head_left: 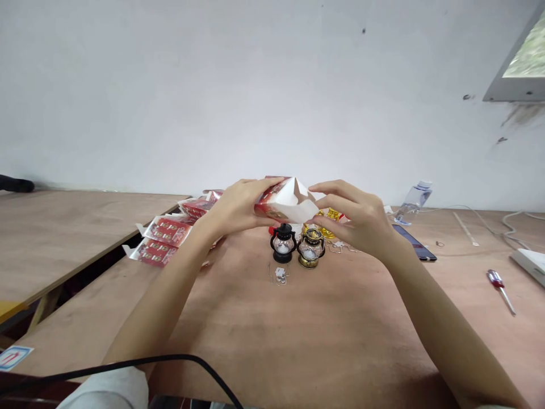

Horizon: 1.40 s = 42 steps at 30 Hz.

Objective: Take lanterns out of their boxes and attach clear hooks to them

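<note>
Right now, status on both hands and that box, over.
Left hand and right hand both grip the small carton, flaps open. Two mini lanterns on the table below it. Nothing in the way.

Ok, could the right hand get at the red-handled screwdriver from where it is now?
Probably yes: the red-handled screwdriver lies alone on bare wooden table, but the right hand is holding the small white-and-red carton.

No wording can be read anywhere in the scene. The flat red-and-white printed cardboard packs (164, 231) fanned out on the brown wooden surface (332, 318) carry gold-coloured markings too small and blurred to make out. A white-and-blue sticker (12, 357) at the surface's near left corner shows a red arrow-like mark, with no legible letters. The small red-and-white carton (283, 205) held above the surface shows only indistinct print on its side.
</note>
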### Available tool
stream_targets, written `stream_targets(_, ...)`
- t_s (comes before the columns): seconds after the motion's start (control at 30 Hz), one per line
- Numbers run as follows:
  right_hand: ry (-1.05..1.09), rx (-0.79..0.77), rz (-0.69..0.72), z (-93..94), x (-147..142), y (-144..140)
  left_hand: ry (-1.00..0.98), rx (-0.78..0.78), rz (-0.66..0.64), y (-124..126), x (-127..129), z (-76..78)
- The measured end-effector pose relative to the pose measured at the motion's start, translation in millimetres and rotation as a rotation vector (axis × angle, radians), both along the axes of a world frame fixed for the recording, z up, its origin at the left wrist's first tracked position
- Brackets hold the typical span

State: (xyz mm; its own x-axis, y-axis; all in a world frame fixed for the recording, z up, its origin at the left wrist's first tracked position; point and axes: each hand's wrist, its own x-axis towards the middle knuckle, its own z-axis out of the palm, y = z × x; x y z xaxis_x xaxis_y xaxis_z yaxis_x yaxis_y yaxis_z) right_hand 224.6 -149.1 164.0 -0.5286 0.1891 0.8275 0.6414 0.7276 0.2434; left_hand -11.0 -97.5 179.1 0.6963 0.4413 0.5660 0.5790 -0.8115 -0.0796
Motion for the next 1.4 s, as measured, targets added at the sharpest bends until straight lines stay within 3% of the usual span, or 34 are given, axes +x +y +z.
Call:
stream_targets(0.1, -0.082, -0.035, -0.083, -2.0, -0.7, 0.7, 0.020, 0.160, 0.090, 1.9, -0.5, -2.2)
stream_targets(0.23, -0.029, -0.028, -0.077, -3.1, -2.2, 3.3, -0.016, 0.350, 0.122, 6.1, -4.6, -4.2)
stream_targets(0.47, 0.139, -0.067, 0.015, -1.5, -3.5, 6.0, -0.098, 0.475, 0.117, 6.5, -16.4, -0.6)
stream_targets(0.6, 0.173, -0.030, 0.029, 0.9, -4.9, 2.6, -0.027, 0.447, 0.098, -1.0, -16.1, -0.1)
stream_targets(0.73, -0.028, -0.090, -0.022, 0.1, -9.2, -4.2, 0.062, 0.399, 0.143, -7.1, -6.3, -3.4)
stream_targets(0.87, -0.135, -0.109, -0.065, -4.0, -15.5, -6.3, 0.157, 0.360, 0.093, -10.6, 10.1, -8.4)
stream_targets(1.23, -0.062, 0.145, -0.041, -8.5, -19.8, -14.9, 0.115, 0.377, -0.019, -26.3, 13.0, -5.0)
stream_targets(1.4, -0.025, 0.138, -0.066, -6.7, -17.4, -14.5, 0.091, 0.322, 0.004, -23.7, 13.4, -5.2)
